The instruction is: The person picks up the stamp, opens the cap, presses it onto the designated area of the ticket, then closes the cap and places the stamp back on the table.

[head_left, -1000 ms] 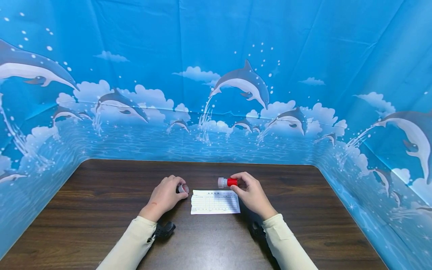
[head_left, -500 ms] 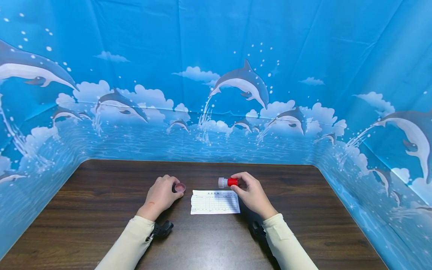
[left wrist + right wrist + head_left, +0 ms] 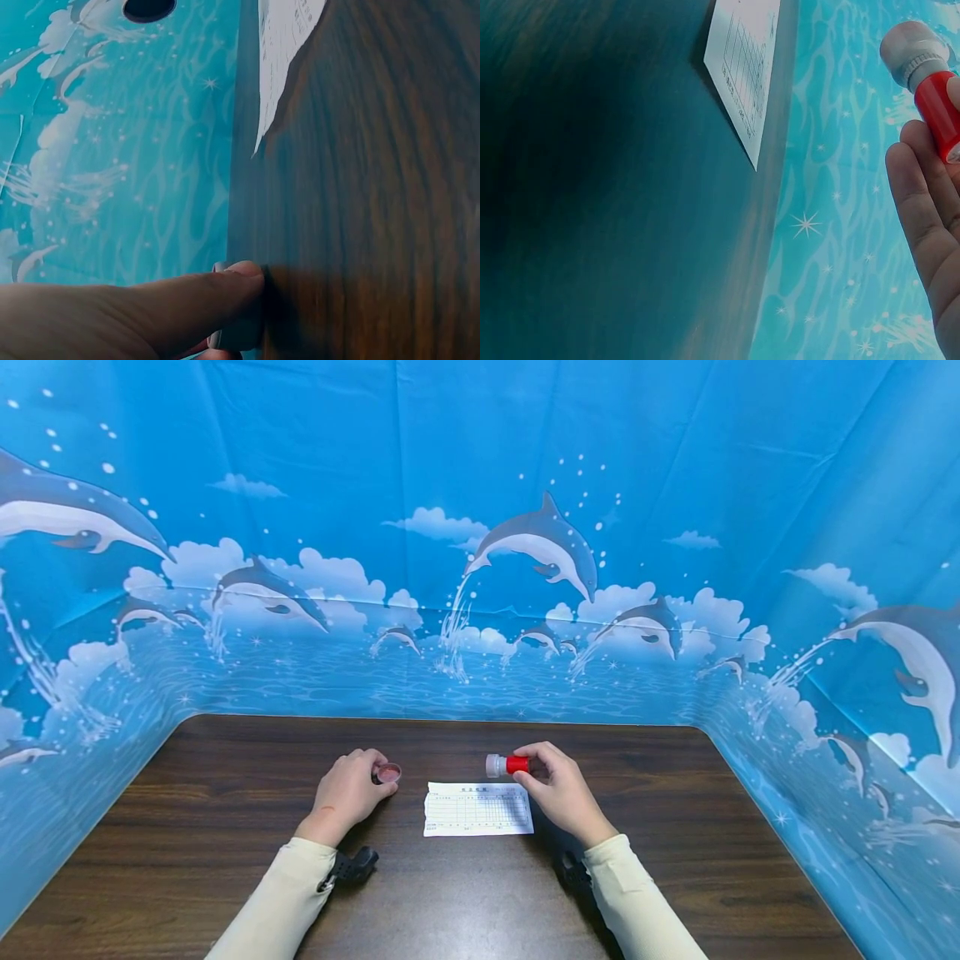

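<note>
brown table (image 3: 465,902); blue dolphin backdrop (image 3: 337,460); behind and beside table

Dim, seemingly soft wrist views

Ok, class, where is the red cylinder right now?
In the head view, the red cylinder is right of centre, held by the right hand just beyond the paper slip's far edge.

The paper (image 3: 478,810) is on the table (image 3: 465,893). Left of the paper is the left hand (image 3: 347,789), with the tub (image 3: 388,774) in its fingers. The right hand (image 3: 561,793) is at the paper's right, holding the tube (image 3: 516,765) near the paper's far edge. The cloth (image 3: 465,685) hangs behind the paper, past the table.
</note>
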The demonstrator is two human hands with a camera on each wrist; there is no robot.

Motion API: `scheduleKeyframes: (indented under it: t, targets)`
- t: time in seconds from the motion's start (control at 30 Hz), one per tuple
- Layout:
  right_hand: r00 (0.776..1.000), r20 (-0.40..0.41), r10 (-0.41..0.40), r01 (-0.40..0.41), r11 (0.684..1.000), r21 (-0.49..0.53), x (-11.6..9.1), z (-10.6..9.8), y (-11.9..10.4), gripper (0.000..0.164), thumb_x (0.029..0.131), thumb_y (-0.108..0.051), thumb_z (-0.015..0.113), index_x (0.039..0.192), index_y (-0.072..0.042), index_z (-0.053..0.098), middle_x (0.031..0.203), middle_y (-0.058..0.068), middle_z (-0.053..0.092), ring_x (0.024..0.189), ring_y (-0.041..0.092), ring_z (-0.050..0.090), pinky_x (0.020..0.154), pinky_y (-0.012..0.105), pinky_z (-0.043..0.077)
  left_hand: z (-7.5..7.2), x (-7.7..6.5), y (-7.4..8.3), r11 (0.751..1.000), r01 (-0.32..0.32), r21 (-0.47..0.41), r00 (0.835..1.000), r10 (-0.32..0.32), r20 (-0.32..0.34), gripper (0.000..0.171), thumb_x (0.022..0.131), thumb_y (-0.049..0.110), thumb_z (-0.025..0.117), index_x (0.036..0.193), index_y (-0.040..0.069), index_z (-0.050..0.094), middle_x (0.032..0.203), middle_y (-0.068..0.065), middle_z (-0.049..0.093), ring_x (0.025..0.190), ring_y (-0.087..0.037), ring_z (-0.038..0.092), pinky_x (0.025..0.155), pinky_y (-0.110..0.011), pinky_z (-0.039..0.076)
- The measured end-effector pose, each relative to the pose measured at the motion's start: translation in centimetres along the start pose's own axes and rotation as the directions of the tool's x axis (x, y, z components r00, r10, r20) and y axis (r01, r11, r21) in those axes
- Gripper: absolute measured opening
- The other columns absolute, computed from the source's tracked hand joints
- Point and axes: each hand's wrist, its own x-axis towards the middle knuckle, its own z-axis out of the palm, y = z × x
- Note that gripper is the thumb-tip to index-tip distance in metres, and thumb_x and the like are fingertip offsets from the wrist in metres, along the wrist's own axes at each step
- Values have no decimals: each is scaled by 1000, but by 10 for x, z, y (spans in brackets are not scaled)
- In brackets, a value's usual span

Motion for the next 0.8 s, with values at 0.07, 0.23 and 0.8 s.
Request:
scheduleKeyframes:
  t: [0.07,0.23,0.8]
  targets:
    - [1000,1,2,-2,1000,-1,0,0,0,32,89,-3,81,117,-14,71,111,1,69,93,15,65,86,34,61,-1,1,-2,1000,12,-3,1000,-12,-4,37,86,27,85,110,2,71,95,-11,66,89,-31,61,74,-51,53]
    - [1000,0,9,-9,1000,-13,0,0,0,32,89,-4,81,118,-14,71,112,1,69,92,15,65,85,33,61,-2,2,-5,999,34,-8,999,-34,-4,37,87,28,84,111,2,71,97,-12,67,90,-32,62,75,-51,53]
    - [1000,-20,8,-9,1000,-21,0,-1,1,31,88,-4,82,116,-13,72,113,2,69,93,16,65,85,35,61,-3,1,-1,1000,7,5,1000,-7,-25,62,86,26,83,136,-5,61,125,-28,61,113,-46,56,92,-61,50]
